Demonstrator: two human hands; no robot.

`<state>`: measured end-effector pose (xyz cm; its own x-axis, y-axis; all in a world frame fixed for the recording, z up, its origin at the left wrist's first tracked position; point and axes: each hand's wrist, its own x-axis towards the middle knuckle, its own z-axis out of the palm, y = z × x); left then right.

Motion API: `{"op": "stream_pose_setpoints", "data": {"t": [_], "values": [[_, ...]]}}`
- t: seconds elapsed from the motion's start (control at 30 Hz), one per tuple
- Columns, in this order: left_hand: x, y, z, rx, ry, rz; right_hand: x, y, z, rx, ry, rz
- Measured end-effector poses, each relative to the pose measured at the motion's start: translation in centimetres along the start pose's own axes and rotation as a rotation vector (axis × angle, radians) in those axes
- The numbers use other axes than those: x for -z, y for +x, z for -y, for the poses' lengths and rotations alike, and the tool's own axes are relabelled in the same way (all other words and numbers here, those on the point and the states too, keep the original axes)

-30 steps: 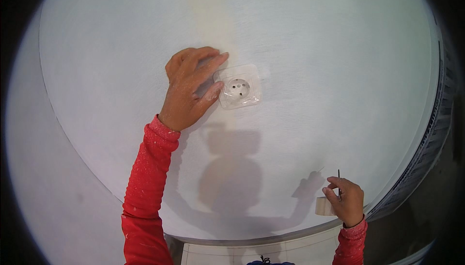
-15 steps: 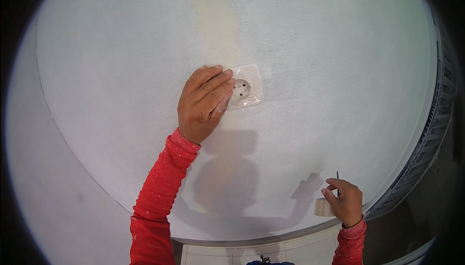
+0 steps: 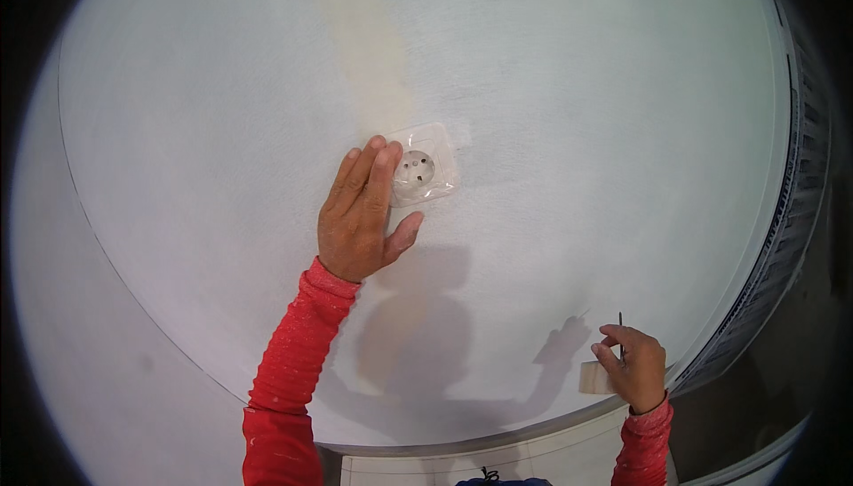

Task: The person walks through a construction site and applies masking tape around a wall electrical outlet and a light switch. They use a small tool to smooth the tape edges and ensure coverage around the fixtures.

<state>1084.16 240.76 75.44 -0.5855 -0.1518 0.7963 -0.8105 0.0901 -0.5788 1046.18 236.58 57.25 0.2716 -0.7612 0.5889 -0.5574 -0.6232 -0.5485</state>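
A white wall socket [image 3: 427,170] with a rounded square frame sits on the pale wall, under a shiny clear film. My left hand [image 3: 357,206] lies nearly flat on the socket's left edge, fingers stretched up and thumb spread just below its lower edge. Lower right, my right hand [image 3: 638,369] is closed around a thin dark pointed tool [image 3: 621,319], whose tip sticks up past the fingers; its kind is hidden. That hand also carries a roll of cream masking tape [image 3: 593,378], partly covered by the palm.
A yellowish filled strip [image 3: 360,37] runs up the wall above the socket. My shadow falls below the socket. Along the right side stands a dark ribbed panel [image 3: 786,211], perhaps a radiator. Light floor tiles [image 3: 418,471] show at the bottom, beyond the wall's lower edge.
My left hand's fingers have straightened upward and its thumb has spread away, uncovering more of the socket. The view has shifted slightly. My right hand has barely moved.
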Motion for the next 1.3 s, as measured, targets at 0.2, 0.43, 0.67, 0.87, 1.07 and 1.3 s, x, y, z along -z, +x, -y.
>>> {"op": "stream_pose_setpoints", "data": {"t": [0.2,0.43,0.67,0.87,1.07,1.3], "values": [[-1.8,3.4,-3.7,0.235,0.064,-0.18,-0.1,0.2,-0.2,-0.004,0.027,0.01],[-3.4,3.4,-3.3,0.296,0.055,-0.257,-0.5,0.2,-0.9,0.018,0.014,-0.009],[-3.0,3.4,-2.0,0.191,-0.082,-0.189,-0.7,0.5,-1.1,-0.034,0.007,0.038],[-2.1,4.3,-2.5,0.046,-0.047,-0.062,-0.3,0.8,-0.9,-0.02,0.026,0.045],[-1.5,5.1,-1.2,-0.1,0.1,0.02,-0.2,0.8,-1.0,-0.049,0.044,0.071],[-0.3,1.2,-1.8,0.248,-0.134,-0.271,-1.0,0.8,-1.6,-0.029,0.051,0.037]]}}
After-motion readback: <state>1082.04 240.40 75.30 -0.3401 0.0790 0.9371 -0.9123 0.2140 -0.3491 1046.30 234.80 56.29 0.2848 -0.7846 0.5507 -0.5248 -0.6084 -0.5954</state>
